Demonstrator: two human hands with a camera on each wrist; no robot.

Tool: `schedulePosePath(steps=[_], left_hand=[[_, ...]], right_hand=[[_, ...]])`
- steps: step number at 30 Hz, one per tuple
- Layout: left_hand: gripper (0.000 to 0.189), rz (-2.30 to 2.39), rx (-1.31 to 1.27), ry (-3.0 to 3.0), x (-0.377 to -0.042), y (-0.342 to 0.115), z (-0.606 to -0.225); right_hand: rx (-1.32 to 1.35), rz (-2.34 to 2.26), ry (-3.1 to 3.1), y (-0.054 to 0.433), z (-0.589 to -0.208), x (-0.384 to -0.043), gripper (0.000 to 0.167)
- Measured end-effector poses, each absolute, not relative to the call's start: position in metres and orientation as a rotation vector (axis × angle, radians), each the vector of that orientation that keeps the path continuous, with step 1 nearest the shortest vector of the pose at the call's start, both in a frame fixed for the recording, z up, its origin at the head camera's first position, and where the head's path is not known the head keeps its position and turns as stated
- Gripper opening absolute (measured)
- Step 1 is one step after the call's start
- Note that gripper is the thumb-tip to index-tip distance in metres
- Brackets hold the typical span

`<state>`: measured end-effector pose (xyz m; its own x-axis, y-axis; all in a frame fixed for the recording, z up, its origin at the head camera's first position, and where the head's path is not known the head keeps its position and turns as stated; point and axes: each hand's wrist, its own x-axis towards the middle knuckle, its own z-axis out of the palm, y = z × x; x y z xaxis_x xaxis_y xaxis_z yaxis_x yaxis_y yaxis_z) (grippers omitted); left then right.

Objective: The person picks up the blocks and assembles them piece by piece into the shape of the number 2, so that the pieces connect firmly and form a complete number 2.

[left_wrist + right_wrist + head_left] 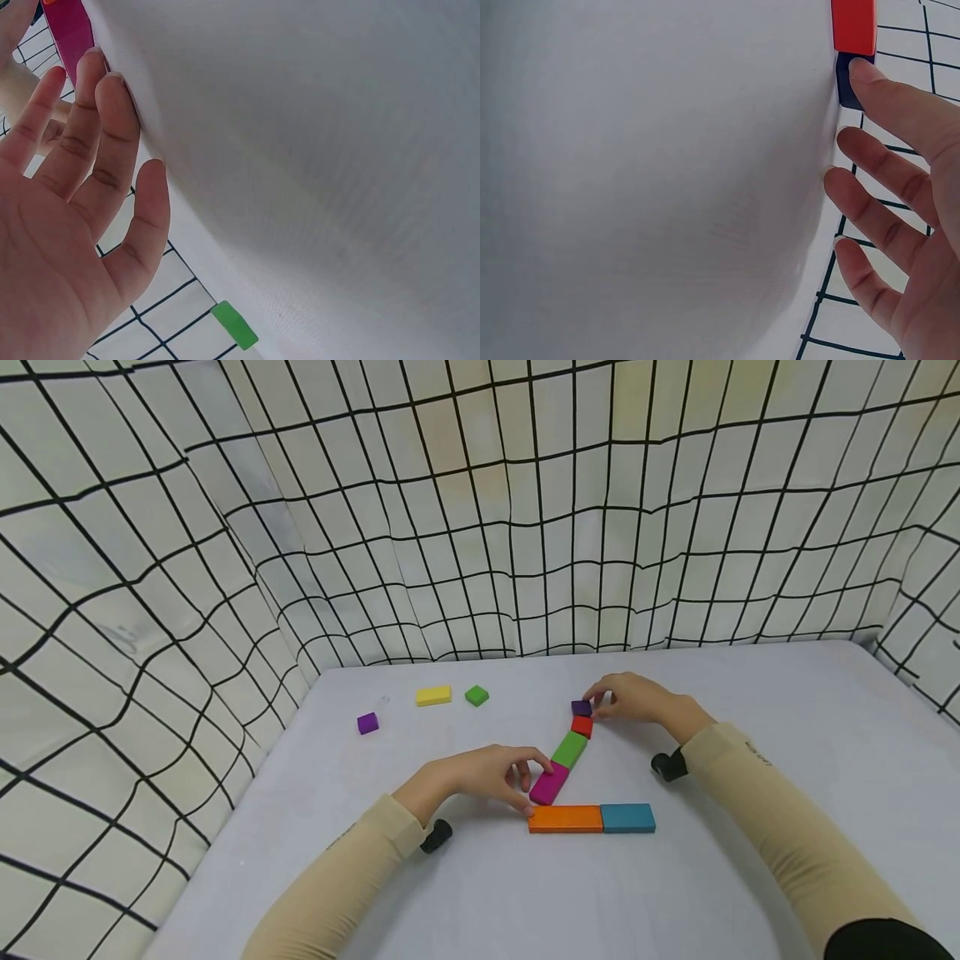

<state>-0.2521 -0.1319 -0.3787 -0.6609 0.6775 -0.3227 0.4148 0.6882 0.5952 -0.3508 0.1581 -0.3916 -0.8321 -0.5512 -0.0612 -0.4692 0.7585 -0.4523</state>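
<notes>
Five-part lines of coloured blocks lie on the white table. My left hand has its fingers relaxed, one fingertip on the magenta block and the thumb at the left corner of the orange block. A blue block meets the orange one end to end. From the magenta block a slanting row runs away through a green block, a red block and a dark purple block. At that far end my right hand touches the dark purple block with its thumb, other fingers loosely extended.
Farther left lie a yellow block, a small green block and a purple block. Black netting over pale walls rises behind and beside the table.
</notes>
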Motion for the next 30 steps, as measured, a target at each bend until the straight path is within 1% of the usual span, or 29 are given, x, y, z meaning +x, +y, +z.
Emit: schedulePosePath(steps=[6,13,18,25,30], left_hand=[[0.055,0.652,0.847,2.369,-0.253,-0.130,-0.378],[0.055,0.660,0.857,2.352,-0.254,-0.129,-0.378],[0.054,0.646,0.880,2.356,-0.255,-0.130,-0.380],[0.044,0.683,0.912,2.411,-0.254,-0.137,-0.379],[0.034,0.748,0.930,2.482,-0.256,-0.141,-0.373]], right_hand=[[-0.816,-0.639,2.763,0.161,-0.391,-0.351,0.037],[-0.819,-0.666,2.735,0.166,-0.388,-0.349,0.042],[-0.831,-0.666,2.744,0.171,-0.385,-0.346,0.041],[-0.948,-0.715,2.771,0.174,-0.378,-0.334,0.038],[-0.960,-0.763,2.786,0.177,-0.376,-0.324,0.038]])
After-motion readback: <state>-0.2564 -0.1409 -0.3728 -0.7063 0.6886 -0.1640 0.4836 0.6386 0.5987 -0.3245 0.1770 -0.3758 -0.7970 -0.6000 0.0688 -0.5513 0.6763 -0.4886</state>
